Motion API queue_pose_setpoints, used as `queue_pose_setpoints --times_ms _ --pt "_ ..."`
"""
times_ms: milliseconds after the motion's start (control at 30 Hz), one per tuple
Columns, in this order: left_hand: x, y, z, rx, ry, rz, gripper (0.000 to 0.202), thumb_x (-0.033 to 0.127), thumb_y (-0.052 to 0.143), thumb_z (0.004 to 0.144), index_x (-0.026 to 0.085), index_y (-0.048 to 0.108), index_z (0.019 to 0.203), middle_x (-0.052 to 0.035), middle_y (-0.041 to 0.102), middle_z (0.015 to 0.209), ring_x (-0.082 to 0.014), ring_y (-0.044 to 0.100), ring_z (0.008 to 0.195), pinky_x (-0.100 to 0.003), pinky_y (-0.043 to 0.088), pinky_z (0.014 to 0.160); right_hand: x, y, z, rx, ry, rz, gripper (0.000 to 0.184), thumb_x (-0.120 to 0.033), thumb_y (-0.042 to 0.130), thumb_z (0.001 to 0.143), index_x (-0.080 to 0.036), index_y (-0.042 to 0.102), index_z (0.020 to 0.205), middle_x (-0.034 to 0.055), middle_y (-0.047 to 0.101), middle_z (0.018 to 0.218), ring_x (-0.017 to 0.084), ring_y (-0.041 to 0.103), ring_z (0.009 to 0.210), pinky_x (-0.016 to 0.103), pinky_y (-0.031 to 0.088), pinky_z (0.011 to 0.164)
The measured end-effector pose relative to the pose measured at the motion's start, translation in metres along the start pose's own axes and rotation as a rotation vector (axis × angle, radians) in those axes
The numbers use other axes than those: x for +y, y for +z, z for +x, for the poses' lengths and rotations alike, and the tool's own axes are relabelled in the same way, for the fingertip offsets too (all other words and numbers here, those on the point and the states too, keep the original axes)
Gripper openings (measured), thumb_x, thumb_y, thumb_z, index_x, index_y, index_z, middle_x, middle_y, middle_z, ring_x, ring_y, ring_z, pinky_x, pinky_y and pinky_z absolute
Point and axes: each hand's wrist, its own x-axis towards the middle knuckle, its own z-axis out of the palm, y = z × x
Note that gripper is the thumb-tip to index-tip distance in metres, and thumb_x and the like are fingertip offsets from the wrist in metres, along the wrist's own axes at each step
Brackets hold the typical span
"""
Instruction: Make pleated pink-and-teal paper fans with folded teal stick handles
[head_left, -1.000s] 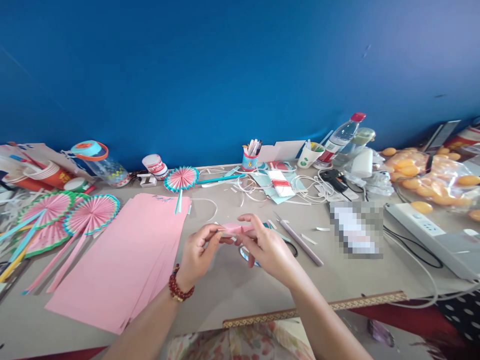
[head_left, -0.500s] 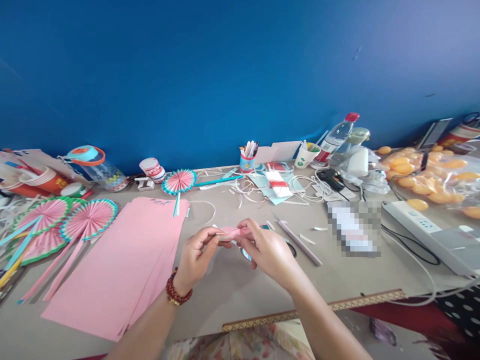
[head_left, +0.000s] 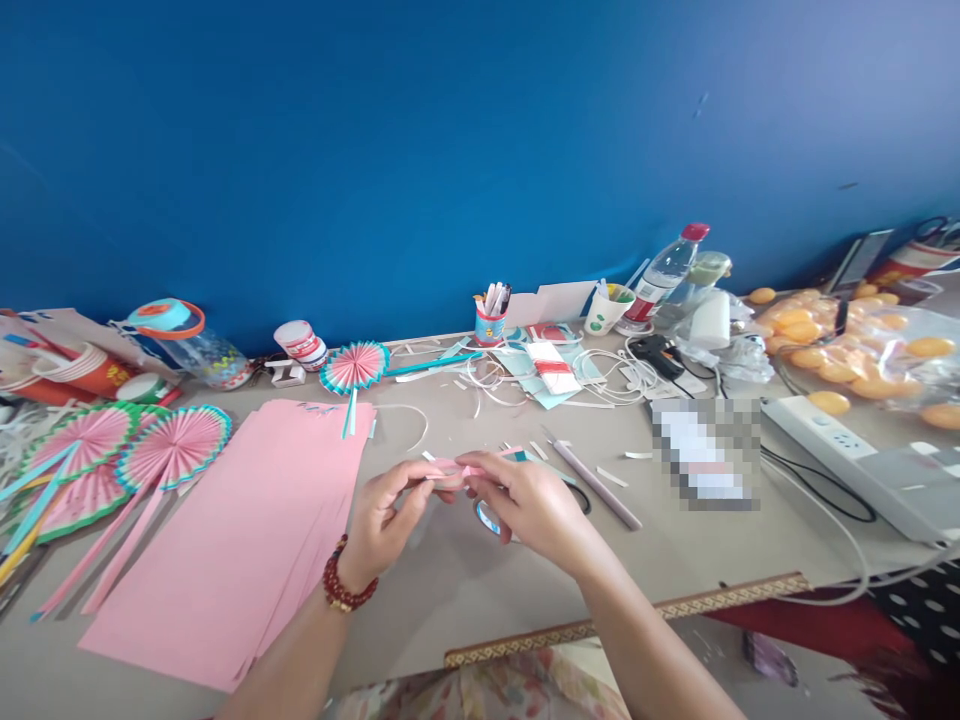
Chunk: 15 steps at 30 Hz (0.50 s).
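Note:
My left hand, with a red bead bracelet on its wrist, pinches one end of a narrow folded pink paper strip. The fingers of my right hand are closed on the strip's other end, covering part of it. Both hands hold it just above the table. Partly hidden under my right hand is a small blue-and-white ring, which looks like a tape roll. A pink-handled craft knife lies to the right of that hand. Left of my left hand rests a stack of pink paper.
Several pleated paper fans lie at the left, with another fan behind the paper stack. Along the blue wall stand a pen holder, a paper cup and a bottle. A white power strip sits at the right.
My right-hand fingers have shifted slightly left along the pink strip, and the two hands are a little closer together. The view has moved slightly; the objects on the table stay put.

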Motion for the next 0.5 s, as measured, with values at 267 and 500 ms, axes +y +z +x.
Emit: queue_pose_setpoints --times_ms 267,500 --pt "-0.003 -0.006 0.001 -0.037 0.061 0.074 0.020 0.021 0.049 0.098 0.021 0.065 0.109 -0.0089 0.075 0.107 -0.0233 0.068 0.106 -0.040 0.051 0.098 -0.004 -0.002 -0.004 -0.030 0.002 0.041 0.026 -0.020 0.042 0.095 -0.029 0.063 0.107 -0.0058 0.074 0.076 0.010 0.060 0.046 0.021 0.040 0.057" --pt "0.008 -0.004 0.006 -0.074 -0.018 0.064 0.016 0.030 0.054 0.094 0.019 0.064 0.098 -0.0081 0.070 0.096 -0.0223 0.066 0.092 -0.034 0.054 0.083 -0.002 0.013 -0.004 0.050 0.013 -0.283 0.024 -0.020 0.040 0.098 -0.023 0.063 0.104 -0.0007 0.067 0.061 0.016 0.062 0.057 0.023 0.029 0.053"
